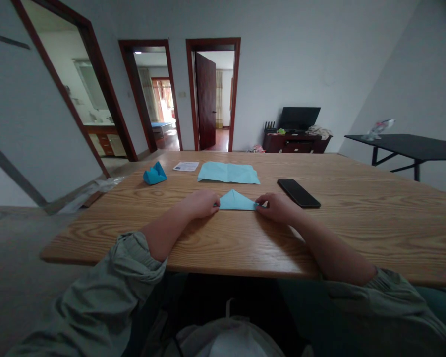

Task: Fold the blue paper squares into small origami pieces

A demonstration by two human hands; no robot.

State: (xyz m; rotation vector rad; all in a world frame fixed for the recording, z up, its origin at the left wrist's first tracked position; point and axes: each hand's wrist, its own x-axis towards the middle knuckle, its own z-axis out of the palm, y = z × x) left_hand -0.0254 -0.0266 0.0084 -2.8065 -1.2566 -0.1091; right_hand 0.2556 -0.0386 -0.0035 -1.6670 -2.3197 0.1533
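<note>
A light blue sheet of paper folded into a triangle lies on the wooden table, its peak pointing away from me. My left hand pinches its left corner. At the opposite corner, my right hand has thumb and finger closed on the paper. Both corner tips are partly hidden by the fingers. Just behind it rests a creased, unfolded light blue sheet. A darker blue folded paper boat stands farther left.
A black phone lies to the right of my right hand. Near the far edge is a small printed card. Beyond the table are a dark cabinet with a monitor, a black side table and several doorways.
</note>
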